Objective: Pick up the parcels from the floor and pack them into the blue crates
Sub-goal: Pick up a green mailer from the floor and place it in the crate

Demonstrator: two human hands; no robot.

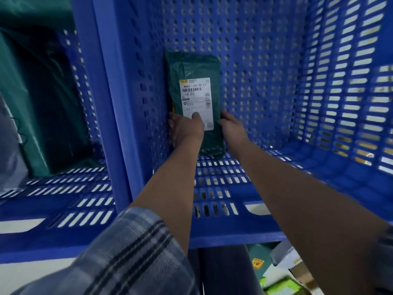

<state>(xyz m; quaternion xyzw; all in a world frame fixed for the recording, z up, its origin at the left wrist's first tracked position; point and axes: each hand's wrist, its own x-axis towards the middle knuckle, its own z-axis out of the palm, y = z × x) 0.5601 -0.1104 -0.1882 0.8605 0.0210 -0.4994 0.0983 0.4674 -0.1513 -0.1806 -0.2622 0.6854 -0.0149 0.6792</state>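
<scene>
The left hand [185, 128] grips the near left edge of a dark green plastic-wrapped parcel [194, 67], its thumb pressed flat on the parcel's white shipping label [196, 103] and its fingers curled round the side, squeezed between the parcel and the crate wall. The right hand [232, 129] holds the parcel's near right edge, fingers wrapped round that side. Both forearms reach in over the crate's near rim; the left arm comes out of a blue-grey plaid sleeve [127, 256]

The parcel lies label-up inside a large blue perforated plastic crate [276, 86], flat on the crate floor and pushed tight against the left wall, in the near left part of the crate. Barcodes and printed text cover the label. The rest of this crate's floor shows only its round holes, while the far right wall and near wall are slotted, with light showing through

To the left, past a thick blue rim, stands a second blue slotted crate [70, 199], touching the first side by side. A big dark green plastic bag [42, 92] fills much of it, with a grey wrapped bundle [8, 145] at the far left edge, partly cut off

Below the near wall of the first crate, at the bottom right, more packages on the floor [282, 279] lie in a loose heap: a green one with an orange sticker, a pale box and a light green wrapper, all blurred
</scene>
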